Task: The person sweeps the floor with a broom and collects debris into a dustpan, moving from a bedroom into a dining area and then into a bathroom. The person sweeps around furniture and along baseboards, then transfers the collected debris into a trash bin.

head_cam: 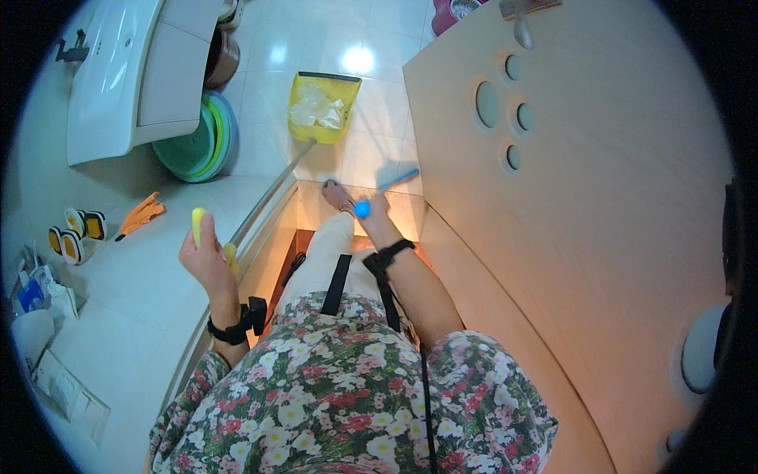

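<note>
My left hand is closed around the yellow grip of a long-handled dustpan. Its metal pole slopes down to the yellow pan, which holds crumpled clear plastic over the tiled floor. In my right hand is a stick handle with a round blue end. Past the fist, a blue bar shows low down, probably the head of that tool; my hand hides the part between. One foot stands on the doorway threshold, just short of the pan.
A wooden door with round holes stands at right. At left are a white washbasin cabinet, nested plastic basins, an orange cloth and slippers at the wall. A brown tub sits beyond the basins.
</note>
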{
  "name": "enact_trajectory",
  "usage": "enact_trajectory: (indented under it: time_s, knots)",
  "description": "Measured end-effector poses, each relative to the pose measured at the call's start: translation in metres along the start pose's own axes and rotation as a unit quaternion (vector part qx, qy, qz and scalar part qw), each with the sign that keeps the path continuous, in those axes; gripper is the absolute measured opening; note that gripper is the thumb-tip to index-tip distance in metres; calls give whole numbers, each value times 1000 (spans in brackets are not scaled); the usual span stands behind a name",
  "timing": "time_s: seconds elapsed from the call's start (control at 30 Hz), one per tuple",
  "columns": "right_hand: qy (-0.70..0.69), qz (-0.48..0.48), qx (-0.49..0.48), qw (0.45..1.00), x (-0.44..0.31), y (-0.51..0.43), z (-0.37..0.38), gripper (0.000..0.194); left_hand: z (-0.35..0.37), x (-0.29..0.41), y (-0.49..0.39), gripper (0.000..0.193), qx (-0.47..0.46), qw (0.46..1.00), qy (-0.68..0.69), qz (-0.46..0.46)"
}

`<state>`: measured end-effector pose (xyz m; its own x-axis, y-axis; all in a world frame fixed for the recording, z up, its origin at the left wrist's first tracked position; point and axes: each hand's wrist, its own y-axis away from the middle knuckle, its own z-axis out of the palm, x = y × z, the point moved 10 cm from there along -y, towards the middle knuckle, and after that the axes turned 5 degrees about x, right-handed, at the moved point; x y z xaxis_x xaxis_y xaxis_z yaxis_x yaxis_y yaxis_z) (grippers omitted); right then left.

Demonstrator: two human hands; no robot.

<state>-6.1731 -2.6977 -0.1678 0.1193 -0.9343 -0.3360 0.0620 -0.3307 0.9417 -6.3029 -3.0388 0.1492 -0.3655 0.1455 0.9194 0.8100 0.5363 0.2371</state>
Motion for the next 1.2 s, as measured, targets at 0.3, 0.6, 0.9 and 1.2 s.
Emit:
enact_trajectory:
  time_s: [0.3,0.6,0.9,1.2]
  knots:
    - [73,59,-99,991,1,23,70,19,3,24,12,39,9,999,4,44]
    - [60,63,-256,963,-30,24,70,28,-4,16,0,38,28,998,-22,44]
    - [168,8,-145,975,-26,65,1,23,-14,8,-10,37,44,998,-12,35]
    - [168,64,-183,967,-7,60,112,20,-31,3,-6,38,93,996,15,-10]
